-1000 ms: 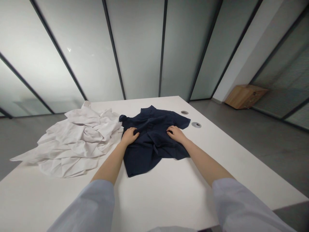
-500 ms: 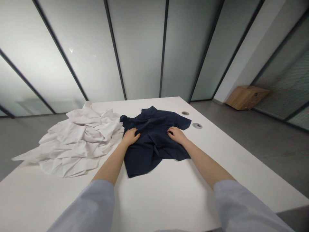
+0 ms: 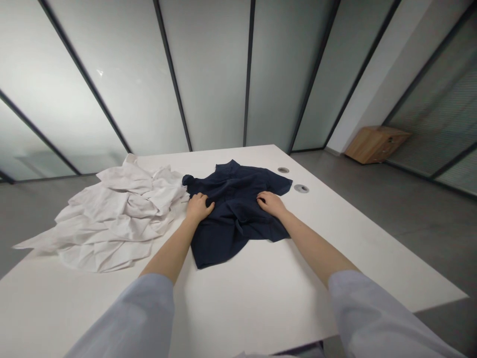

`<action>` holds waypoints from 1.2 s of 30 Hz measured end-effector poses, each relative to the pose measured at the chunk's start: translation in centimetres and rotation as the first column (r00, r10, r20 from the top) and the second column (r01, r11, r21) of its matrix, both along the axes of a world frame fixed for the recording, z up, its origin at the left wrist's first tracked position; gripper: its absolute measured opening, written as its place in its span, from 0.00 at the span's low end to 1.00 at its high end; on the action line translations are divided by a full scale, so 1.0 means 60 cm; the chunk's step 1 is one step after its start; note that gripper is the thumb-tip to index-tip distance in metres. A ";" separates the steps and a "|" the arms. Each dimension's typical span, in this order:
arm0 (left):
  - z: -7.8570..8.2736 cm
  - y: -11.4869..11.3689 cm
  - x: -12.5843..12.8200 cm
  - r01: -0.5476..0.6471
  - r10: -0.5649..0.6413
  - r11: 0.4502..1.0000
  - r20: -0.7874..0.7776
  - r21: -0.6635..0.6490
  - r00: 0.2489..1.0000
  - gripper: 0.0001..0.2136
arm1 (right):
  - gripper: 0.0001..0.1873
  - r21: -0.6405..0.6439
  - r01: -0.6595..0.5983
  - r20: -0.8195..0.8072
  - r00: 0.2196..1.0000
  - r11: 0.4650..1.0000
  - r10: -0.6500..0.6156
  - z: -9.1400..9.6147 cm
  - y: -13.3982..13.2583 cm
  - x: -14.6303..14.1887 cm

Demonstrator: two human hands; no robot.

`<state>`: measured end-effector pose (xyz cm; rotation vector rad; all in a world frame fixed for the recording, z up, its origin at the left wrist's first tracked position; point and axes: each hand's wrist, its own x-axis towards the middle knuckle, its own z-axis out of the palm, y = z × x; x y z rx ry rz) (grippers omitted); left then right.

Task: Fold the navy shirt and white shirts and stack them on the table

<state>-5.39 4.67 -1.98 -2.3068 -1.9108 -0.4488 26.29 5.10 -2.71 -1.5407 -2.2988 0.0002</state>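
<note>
A navy short-sleeved shirt [image 3: 223,233] lies rumpled on the white table [image 3: 238,298], its collar end pointing away from me. At the shirt's left side, my left hand [image 3: 198,206] presses down with bent fingers on the cloth, the thumb set toward the middle. My right hand [image 3: 271,204] has its fingers curled into the fabric on the right side. Small folds run between the two hands. The fingertips of both hands are partly hidden in the dark cloth.
A heap of white garments [image 3: 122,214] lies to the left, touching the shirt's edge and overhanging the table's left side. Two round cable grommets [image 3: 301,188] sit in the tabletop at the right. A wooden cabinet [image 3: 372,144] stands on the floor beyond.
The view has shifted slightly. The fingers of my left hand look more bent on the cloth, and my right fingers are drawn closer together. The shirt has hardly moved on the table.
</note>
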 end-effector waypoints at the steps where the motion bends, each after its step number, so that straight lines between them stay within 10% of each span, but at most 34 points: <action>1: 0.003 -0.007 0.002 -0.039 0.039 0.999 -0.006 0.002 0.999 0.18 | 0.14 -0.008 0.008 -0.009 1.000 1.000 -0.008 0.000 -0.001 0.001; 13: 0.002 -0.022 0.010 -0.143 0.143 0.990 0.052 -0.018 0.988 0.18 | 0.17 -0.024 0.109 -0.031 0.994 0.994 -0.109 -0.001 -0.008 -0.012; 36: -0.008 -0.023 -0.002 0.034 -0.023 0.984 0.068 -0.175 0.997 0.32 | 0.19 -0.070 0.079 -0.019 0.997 0.994 -0.081 -0.001 -0.009 -0.001</action>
